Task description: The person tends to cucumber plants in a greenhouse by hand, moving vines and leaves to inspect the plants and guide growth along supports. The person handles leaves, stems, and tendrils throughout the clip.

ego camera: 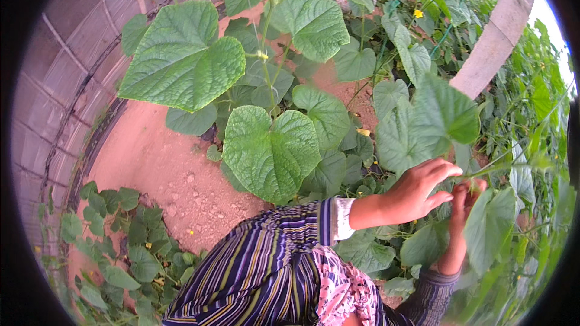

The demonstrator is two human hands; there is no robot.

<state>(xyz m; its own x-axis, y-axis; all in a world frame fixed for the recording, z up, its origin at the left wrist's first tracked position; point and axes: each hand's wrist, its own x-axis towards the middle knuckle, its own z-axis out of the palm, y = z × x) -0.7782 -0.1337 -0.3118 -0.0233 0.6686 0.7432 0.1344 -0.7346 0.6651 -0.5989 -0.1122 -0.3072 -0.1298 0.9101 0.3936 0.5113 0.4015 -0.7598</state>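
Note:
On the right side, my left hand (410, 192) reaches across from a striped sleeve. Its thumb and fingers are apart, with the fingertips close to a cucumber vine stem (489, 171); nothing shows between them. Just beyond it, my right hand (460, 206) comes up from below, its fingers curled at the same stem. A broad cucumber leaf (491, 228) hides part of that hand. Above both hands spreads another blurred leaf (446, 115).
Large cucumber leaves (272, 151) on an upright vine stand before me. Reddish bare soil (181, 190) lies to the left, beside a ribbed plastic-sheet wall (59, 95). A thick pale post (496, 31) slants at upper right. Low plants (142, 262) grow at lower left.

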